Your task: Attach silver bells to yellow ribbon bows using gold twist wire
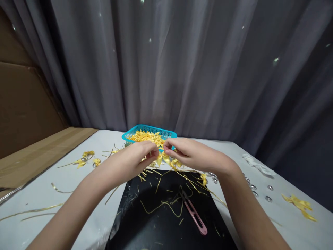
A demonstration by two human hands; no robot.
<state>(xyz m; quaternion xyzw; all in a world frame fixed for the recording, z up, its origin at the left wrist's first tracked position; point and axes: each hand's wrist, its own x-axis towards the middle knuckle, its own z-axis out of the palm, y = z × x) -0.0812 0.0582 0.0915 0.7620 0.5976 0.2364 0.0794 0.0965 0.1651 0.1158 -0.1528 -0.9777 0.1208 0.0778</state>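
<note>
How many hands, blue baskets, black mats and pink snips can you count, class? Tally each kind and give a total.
Left hand and right hand: 2
Blue basket: 1
Black mat: 1
Pink snips: 1
Total: 5

This is a craft workspace: thread snips point(187, 201) show it. Ribbon bows point(147, 137) lie in a basket point(168, 133) near the table's point(215, 147) far edge.
</note>
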